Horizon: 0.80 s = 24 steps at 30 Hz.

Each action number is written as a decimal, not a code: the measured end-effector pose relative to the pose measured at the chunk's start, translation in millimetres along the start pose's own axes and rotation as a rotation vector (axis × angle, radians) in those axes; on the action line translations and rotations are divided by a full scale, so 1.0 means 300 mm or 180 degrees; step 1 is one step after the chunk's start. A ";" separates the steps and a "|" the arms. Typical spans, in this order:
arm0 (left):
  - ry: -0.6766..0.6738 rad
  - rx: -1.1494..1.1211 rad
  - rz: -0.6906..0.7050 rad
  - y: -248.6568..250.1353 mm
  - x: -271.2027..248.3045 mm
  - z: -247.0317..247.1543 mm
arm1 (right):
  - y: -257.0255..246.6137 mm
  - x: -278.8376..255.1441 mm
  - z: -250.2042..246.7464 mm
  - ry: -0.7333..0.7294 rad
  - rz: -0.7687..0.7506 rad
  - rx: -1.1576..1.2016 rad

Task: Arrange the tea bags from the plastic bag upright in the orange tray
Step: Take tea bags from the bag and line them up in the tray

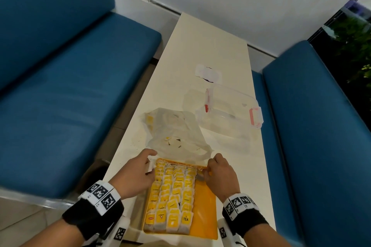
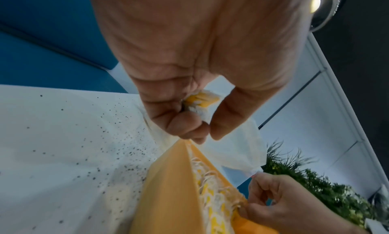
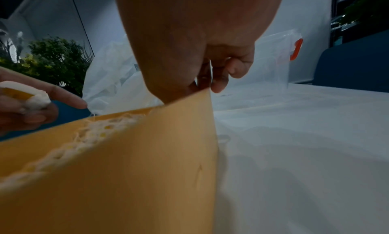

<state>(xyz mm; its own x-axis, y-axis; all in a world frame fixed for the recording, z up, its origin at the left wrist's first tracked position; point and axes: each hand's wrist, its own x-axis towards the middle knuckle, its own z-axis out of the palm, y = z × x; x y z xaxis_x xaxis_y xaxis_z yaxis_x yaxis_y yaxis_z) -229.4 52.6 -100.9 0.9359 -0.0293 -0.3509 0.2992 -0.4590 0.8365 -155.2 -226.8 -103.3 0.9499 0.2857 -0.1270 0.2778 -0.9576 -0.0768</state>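
Observation:
The orange tray (image 1: 202,202) lies at the table's near end with several rows of yellow-tagged tea bags (image 1: 172,192) standing in it; its right strip is bare. My left hand (image 1: 149,163) hovers over the tray's far left corner and grips a small bunch of tea bags (image 2: 202,102), which also shows as the bunch (image 3: 27,94) in the right wrist view. My right hand (image 1: 206,168) pinches the tray's far right corner (image 3: 208,94), thumb inside the wall and fingers outside. The crumpled plastic bag (image 1: 176,136) lies just beyond the tray, with a few tea bags inside.
A clear plastic box with red latches (image 1: 230,110) sits to the right beyond the bag. A white paper piece (image 1: 208,73) lies farther back. Dark tea specks (image 2: 118,137) dot the white table (image 1: 200,46). Blue benches (image 1: 70,86) flank the table.

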 end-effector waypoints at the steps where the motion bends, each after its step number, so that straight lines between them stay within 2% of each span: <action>1: -0.0103 -0.0049 0.0022 0.008 -0.006 -0.005 | -0.005 -0.011 -0.022 0.0103 0.0014 0.0110; 3: -0.0359 -0.0090 0.0074 0.029 -0.017 -0.008 | -0.019 -0.049 -0.072 0.0513 -0.0011 0.0505; 5: -0.0543 0.0054 0.0121 0.055 -0.026 -0.003 | -0.078 -0.103 -0.143 0.0704 -0.0434 0.1060; 7: -0.0747 0.0215 0.0215 0.094 -0.031 0.010 | -0.164 -0.150 -0.203 0.0457 -0.1101 0.1419; 9: -0.0961 0.0395 0.0385 0.136 -0.030 0.030 | -0.238 -0.170 -0.226 0.0135 -0.1605 0.1367; 14: -0.1234 0.0834 0.0594 0.191 -0.014 0.060 | -0.266 -0.155 -0.178 0.0086 -0.1846 0.1043; 17: -0.1254 0.0726 0.0695 0.197 -0.018 0.068 | -0.260 -0.170 -0.176 0.0168 -0.1666 0.1331; 22: -0.0583 -0.0128 0.0770 0.189 -0.029 0.061 | -0.227 -0.176 -0.209 0.0487 -0.0379 0.2729; 24: -0.0452 -0.0256 0.0769 0.184 -0.031 0.064 | -0.216 -0.174 -0.214 0.0382 -0.0173 0.2983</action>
<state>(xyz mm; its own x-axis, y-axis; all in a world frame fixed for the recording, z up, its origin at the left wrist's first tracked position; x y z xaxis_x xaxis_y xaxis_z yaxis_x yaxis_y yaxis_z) -225.2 10.5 -59.5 0.9482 -0.2560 -0.1881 0.0898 -0.3518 0.9317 -213.6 -182.3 -28.3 0.9620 0.2732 -0.0013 0.1430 -0.5078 -0.8495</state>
